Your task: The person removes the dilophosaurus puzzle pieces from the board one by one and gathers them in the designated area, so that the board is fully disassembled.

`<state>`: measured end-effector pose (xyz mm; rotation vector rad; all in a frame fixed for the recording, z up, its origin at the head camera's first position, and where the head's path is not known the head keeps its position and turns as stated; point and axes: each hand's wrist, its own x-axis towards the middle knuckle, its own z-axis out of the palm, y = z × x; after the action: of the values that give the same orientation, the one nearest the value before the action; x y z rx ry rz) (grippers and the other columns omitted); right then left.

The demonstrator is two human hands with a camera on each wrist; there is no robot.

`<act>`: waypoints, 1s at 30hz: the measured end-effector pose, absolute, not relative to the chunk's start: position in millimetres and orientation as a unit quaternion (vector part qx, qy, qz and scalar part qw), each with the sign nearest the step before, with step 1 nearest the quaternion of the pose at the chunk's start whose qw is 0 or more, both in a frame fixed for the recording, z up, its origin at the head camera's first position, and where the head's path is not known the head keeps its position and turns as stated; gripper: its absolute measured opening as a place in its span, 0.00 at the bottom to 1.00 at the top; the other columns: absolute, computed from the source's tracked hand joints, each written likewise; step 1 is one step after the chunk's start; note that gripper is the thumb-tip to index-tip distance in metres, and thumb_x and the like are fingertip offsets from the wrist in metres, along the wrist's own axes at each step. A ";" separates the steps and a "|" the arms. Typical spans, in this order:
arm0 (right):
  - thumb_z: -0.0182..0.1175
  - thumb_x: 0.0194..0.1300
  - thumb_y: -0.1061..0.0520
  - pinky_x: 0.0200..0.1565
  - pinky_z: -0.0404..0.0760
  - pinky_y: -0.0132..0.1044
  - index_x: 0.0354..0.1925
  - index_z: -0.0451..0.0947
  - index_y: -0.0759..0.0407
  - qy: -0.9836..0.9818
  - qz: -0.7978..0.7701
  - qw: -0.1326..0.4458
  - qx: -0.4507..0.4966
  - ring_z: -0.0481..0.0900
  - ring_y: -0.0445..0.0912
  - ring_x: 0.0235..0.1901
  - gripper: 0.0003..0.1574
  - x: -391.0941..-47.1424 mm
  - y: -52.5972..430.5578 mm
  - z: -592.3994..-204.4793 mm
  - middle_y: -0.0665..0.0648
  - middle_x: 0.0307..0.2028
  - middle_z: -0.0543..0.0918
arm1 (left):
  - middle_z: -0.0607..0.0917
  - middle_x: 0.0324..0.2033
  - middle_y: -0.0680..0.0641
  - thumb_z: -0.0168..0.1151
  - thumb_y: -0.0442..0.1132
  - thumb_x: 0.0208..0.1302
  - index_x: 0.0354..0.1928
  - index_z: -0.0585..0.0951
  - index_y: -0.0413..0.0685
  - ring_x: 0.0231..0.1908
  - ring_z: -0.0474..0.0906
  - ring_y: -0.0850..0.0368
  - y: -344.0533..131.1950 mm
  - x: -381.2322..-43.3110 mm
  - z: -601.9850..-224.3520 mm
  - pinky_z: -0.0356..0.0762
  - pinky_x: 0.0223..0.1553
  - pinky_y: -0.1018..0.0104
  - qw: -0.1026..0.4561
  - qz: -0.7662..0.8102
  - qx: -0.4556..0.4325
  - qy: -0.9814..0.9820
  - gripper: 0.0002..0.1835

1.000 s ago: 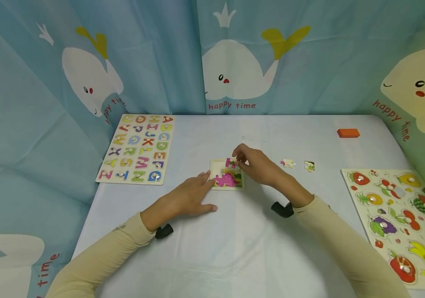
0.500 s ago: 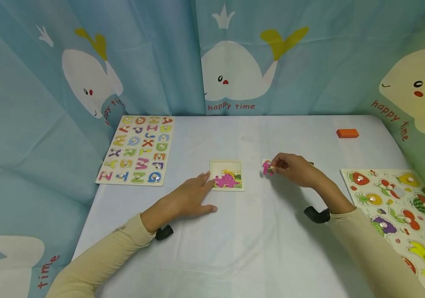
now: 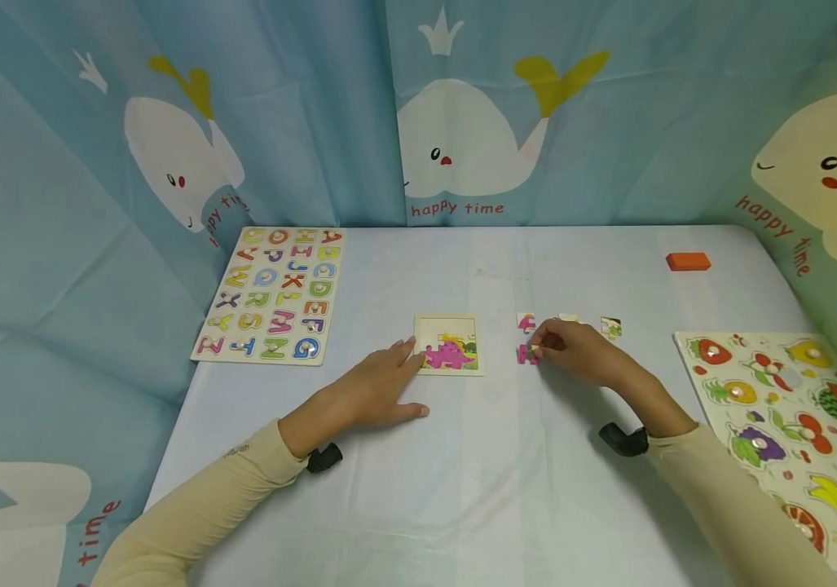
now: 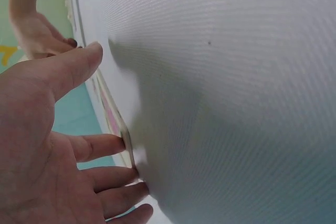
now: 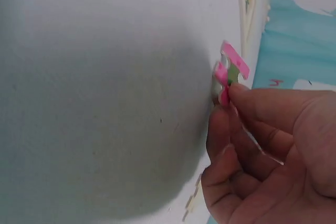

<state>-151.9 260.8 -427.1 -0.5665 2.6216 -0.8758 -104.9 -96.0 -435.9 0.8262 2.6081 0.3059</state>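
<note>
My right hand (image 3: 581,350) pinches a pink and green jigsaw piece (image 5: 231,69) between thumb and fingertips, low over the table to the right of the puzzle frame. In the head view the held piece shows at the fingertips, nearer me than a loose pink and white piece (image 3: 526,323). My left hand (image 3: 370,385) lies with fingers extended, fingertips at the left edge of the small wooden puzzle frame (image 3: 446,373). Several joined pieces in the frame's lower part form a pink dinosaur (image 3: 449,355); its upper part shows bare backing.
Another loose piece (image 3: 568,316) is partly hidden behind my right hand, with a green and white one (image 3: 611,327) farther right. An alphabet board (image 3: 268,295) lies at left, a fruit board (image 3: 792,448) at right. An orange block (image 3: 688,262) sits near the back right.
My right hand has carried the pink and green jigsaw piece from over the frame to the right, then a little nearer me. My left hand has stayed in place.
</note>
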 end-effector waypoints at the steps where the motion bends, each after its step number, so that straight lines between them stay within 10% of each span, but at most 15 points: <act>1: 0.63 0.75 0.64 0.44 0.79 0.40 0.45 0.79 0.63 0.920 -0.301 0.155 -0.198 0.79 0.49 0.42 0.03 -152.0 259.8 -428.2 0.56 0.39 0.85 | 0.54 0.83 0.38 0.64 0.63 0.72 0.82 0.60 0.43 0.83 0.51 0.43 -95.8 -104.8 -435.6 0.54 0.81 0.49 0.194 0.110 0.294 0.929 0.48; 10: 0.65 0.71 0.69 0.50 0.83 0.53 0.44 0.80 0.66 0.935 -0.268 0.123 -0.198 0.82 0.55 0.44 0.05 -152.8 250.0 -433.3 0.61 0.41 0.85 | 0.53 0.83 0.38 0.63 0.65 0.71 0.82 0.60 0.43 0.83 0.51 0.43 -95.5 -105.1 -436.2 0.54 0.81 0.49 0.190 0.106 0.294 0.931 0.49; 30: 0.62 0.72 0.70 0.47 0.85 0.50 0.58 0.77 0.69 0.927 -0.260 0.084 -0.257 0.83 0.57 0.44 0.18 -163.0 187.4 -415.1 0.66 0.51 0.83 | 0.53 0.84 0.38 0.63 0.65 0.72 0.83 0.60 0.43 0.83 0.51 0.42 -95.1 -105.6 -435.2 0.53 0.81 0.49 0.197 0.108 0.291 0.930 0.49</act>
<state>-163.0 187.4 -415.1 -0.7660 2.7657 -0.7748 -105.6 -95.1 -435.2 0.8151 2.6041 0.3017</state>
